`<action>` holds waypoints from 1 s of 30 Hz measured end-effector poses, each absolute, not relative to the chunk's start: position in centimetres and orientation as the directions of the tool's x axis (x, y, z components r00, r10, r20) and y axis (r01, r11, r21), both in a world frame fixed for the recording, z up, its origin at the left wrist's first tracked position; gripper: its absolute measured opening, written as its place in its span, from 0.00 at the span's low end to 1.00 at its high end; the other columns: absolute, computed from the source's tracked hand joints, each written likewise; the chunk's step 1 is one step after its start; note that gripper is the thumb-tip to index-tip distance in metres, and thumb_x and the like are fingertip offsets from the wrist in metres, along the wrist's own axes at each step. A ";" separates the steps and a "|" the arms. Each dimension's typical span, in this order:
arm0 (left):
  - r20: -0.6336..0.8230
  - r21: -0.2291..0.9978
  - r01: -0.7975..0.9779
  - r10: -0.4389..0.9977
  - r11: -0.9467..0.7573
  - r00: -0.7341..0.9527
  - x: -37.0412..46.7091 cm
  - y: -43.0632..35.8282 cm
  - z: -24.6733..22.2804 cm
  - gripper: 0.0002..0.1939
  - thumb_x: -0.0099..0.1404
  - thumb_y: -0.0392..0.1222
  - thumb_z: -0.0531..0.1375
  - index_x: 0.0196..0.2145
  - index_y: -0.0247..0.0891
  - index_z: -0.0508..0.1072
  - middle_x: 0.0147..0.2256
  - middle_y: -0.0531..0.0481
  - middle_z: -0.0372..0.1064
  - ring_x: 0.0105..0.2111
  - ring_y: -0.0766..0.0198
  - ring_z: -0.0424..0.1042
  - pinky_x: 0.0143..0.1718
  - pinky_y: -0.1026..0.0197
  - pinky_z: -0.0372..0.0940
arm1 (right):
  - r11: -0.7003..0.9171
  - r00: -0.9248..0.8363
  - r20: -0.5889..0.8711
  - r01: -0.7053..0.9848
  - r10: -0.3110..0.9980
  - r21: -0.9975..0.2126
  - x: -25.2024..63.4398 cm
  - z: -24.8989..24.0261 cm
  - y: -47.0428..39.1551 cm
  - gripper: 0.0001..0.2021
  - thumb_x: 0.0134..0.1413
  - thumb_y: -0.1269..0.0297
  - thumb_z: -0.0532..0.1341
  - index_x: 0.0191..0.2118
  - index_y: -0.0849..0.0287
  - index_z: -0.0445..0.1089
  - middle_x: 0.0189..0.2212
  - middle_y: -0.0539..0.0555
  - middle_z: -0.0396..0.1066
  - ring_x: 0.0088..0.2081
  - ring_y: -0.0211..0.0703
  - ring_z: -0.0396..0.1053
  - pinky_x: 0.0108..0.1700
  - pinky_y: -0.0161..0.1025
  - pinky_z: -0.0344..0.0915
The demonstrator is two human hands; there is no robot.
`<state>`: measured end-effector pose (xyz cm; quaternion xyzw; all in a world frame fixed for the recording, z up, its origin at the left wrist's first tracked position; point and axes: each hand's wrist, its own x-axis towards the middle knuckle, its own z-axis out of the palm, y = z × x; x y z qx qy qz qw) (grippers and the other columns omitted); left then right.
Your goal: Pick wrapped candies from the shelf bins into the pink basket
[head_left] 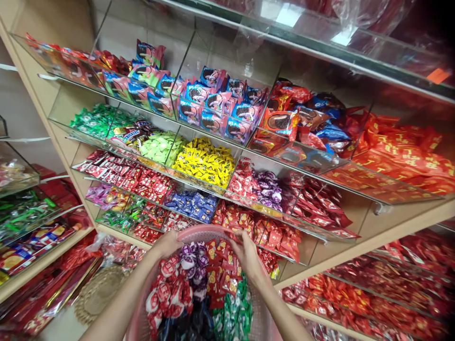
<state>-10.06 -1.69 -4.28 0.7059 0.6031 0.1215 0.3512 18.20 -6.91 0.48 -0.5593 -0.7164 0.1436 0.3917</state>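
A pink plastic basket (137, 308) is in front of me at the bottom of the head view. It holds red-and-white wrapped candies (174, 293), purple ones (194, 258), red packets (220, 274), green ones (236, 308) and dark ones (194, 322), each kind in its own patch. My left hand (168, 245) grips the far left part of the rim, fingers closed over it. On the far right part of the rim, my right hand (246, 255) is closed in the same way. Parts of the fingers on both hands are hidden at the rim.
A tilted shelf unit with clear dividers rises ahead, filled with yellow candies (206, 161), blue-pink cookie packets (213, 102) and red packets (405, 147). Its lower wooden edge (366, 246) runs near the basket. A woven round item (94, 293) lies at lower left.
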 end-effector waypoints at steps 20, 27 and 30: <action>-0.291 0.604 0.797 0.930 -0.003 0.224 -10.1 -1.4 -4.8 0.13 0.50 0.46 0.52 0.25 0.33 0.68 0.18 0.53 0.55 0.19 0.71 0.55 0.20 0.69 0.47 | 0.347 -0.309 0.176 0.901 0.935 -0.261 19.7 -4.8 -14.5 0.13 0.44 0.73 0.52 0.38 0.55 0.60 0.38 0.52 0.63 0.39 0.42 0.62 0.40 0.40 0.60; -0.290 0.593 0.805 0.932 -0.004 0.217 -9.9 -1.5 -4.2 0.12 0.49 0.45 0.53 0.24 0.32 0.67 0.18 0.54 0.55 0.19 0.71 0.55 0.20 0.69 0.47 | 0.308 -0.286 0.118 0.838 0.951 -0.451 20.0 -3.5 -13.9 0.10 0.44 0.72 0.56 0.35 0.56 0.56 0.34 0.49 0.62 0.34 0.38 0.62 0.35 0.34 0.60; -0.296 0.591 0.807 0.932 0.007 0.208 -9.9 -1.6 -4.1 0.11 0.49 0.44 0.53 0.23 0.32 0.67 0.18 0.54 0.55 0.19 0.71 0.55 0.20 0.69 0.46 | 0.324 -0.275 0.175 0.838 0.946 -0.439 20.0 -4.0 -13.4 0.09 0.46 0.71 0.55 0.35 0.56 0.56 0.33 0.50 0.62 0.33 0.39 0.63 0.34 0.35 0.61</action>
